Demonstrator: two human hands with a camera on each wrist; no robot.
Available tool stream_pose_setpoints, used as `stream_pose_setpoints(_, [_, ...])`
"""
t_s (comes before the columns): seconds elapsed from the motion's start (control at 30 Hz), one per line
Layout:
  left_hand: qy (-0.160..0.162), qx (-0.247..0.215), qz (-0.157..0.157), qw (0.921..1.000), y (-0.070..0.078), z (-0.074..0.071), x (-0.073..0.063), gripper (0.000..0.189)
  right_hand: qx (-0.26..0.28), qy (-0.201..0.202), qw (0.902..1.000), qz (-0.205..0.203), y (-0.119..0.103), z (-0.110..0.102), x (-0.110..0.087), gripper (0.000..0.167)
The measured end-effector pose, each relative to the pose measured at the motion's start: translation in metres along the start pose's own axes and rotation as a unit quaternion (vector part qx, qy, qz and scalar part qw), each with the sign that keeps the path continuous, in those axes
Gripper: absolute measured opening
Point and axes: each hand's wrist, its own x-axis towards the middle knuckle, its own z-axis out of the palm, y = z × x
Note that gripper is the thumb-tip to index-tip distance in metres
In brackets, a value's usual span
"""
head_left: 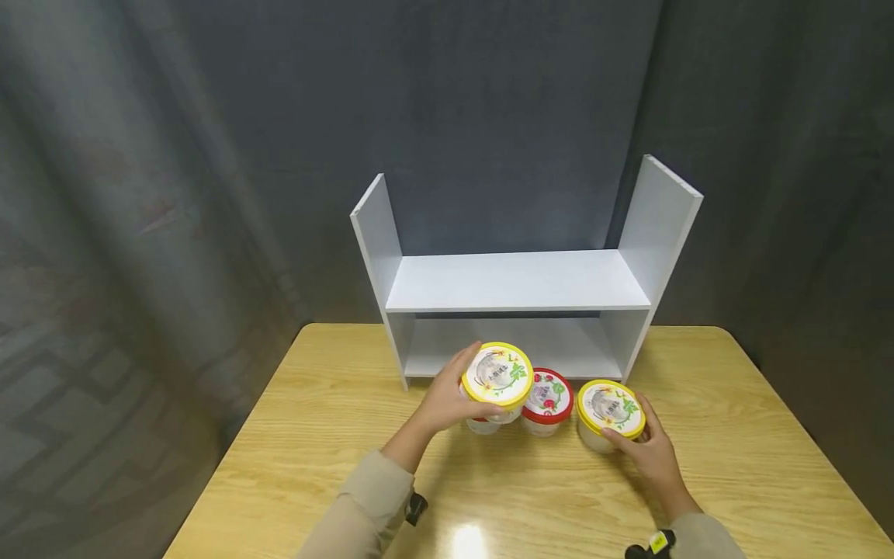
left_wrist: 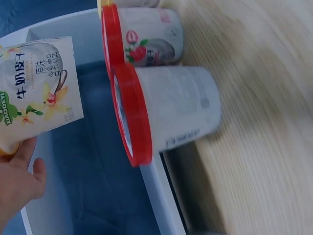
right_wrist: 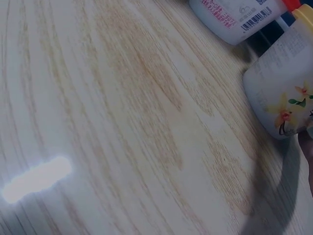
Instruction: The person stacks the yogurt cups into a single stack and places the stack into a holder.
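My left hand (head_left: pixel 445 397) grips a yellow-lidded tub (head_left: pixel 497 376) by its rim, raised off the table in front of the shelf. The left wrist view shows this tub's (left_wrist: pixel 39 90) vanilla-flower label. Behind and below it stands a red-lidded tub (head_left: pixel 482 426), mostly hidden in the head view. Another red-lidded tub (head_left: pixel 548 397), with strawberries on its label, stands to the right. My right hand (head_left: pixel 655 454) holds a second yellow-lidded tub (head_left: pixel 611 410) between thumb and fingers, low at the table. Whether its base touches the wood I cannot tell.
A white two-level shelf (head_left: pixel 517 281) with tall side panels stands at the back of the wooden table (head_left: pixel 335 435). Both red-lidded tubs are close to its lower front edge. Grey curtains (head_left: pixel 503 116) hang behind and beside the table.
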Motion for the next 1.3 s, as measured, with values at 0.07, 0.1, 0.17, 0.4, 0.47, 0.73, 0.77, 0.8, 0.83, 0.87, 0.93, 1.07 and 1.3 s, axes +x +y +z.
stream_pose_setpoints(0.07, [-0.005,-0.006,0.001,1.0000,0.003,0.004,0.003,0.100,-0.002,0.000,1.0000,0.000,0.000,0.000,0.000,0.089])
stream_pose_setpoints(0.1, [-0.007,-0.005,0.002,1.0000,0.004,0.006,0.004,0.100,-0.003,0.000,1.0000,0.001,-0.001,0.000,0.000,0.089])
stream_pose_setpoints(0.17, [-0.010,-0.004,0.004,0.9999,0.006,0.011,0.008,0.100,-0.002,-0.001,1.0000,0.002,-0.001,-0.001,-0.001,0.090])
stream_pose_setpoints(0.4, [-0.029,-0.015,0.004,0.9995,0.016,0.030,0.021,0.098,0.005,0.002,1.0000,0.001,-0.005,0.000,-0.001,0.089])
stream_pose_setpoints(0.47, [-0.035,-0.019,0.006,0.9992,0.019,0.035,0.025,0.097,0.010,0.002,0.9999,0.001,-0.005,0.000,0.000,0.089])
stream_pose_setpoints(0.73, [-0.062,-0.028,-0.005,0.9977,0.026,0.061,0.040,0.096,0.029,-0.006,0.9996,-0.003,0.000,0.001,0.000,0.090])
stream_pose_setpoints(0.77, [-0.064,-0.033,-0.009,0.9974,0.027,0.064,0.041,0.096,0.031,-0.006,0.9995,-0.005,0.001,0.001,-0.001,0.090])
stream_pose_setpoints(0.8, [-0.065,-0.038,-0.015,0.9970,0.029,0.067,0.042,0.096,0.035,-0.007,0.9993,-0.006,0.001,0.001,-0.001,0.090])
stream_pose_setpoints(0.83, [-0.067,-0.043,-0.017,0.9967,0.030,0.070,0.044,0.096,0.038,-0.007,0.9992,-0.007,0.001,0.001,-0.001,0.089])
stream_pose_setpoints(0.87, [-0.069,-0.046,-0.020,0.9964,0.031,0.072,0.045,0.096,0.040,-0.008,0.9991,-0.008,0.001,0.001,-0.002,0.089])
stream_pose_setpoints(0.93, [-0.073,-0.048,-0.024,0.9959,0.035,0.077,0.047,0.096,0.037,-0.009,0.9992,-0.011,0.001,0.000,-0.002,0.089])
stream_pose_setpoints(1.07, [-0.081,-0.035,-0.019,0.9959,0.040,0.088,0.053,0.096,0.018,-0.011,0.9995,-0.022,0.000,-0.001,-0.004,0.088])
stream_pose_setpoints(1.3, [-0.089,-0.027,-0.010,0.9956,0.050,0.106,0.069,0.093,0.009,-0.014,0.9992,-0.035,-0.005,-0.004,-0.005,0.084])
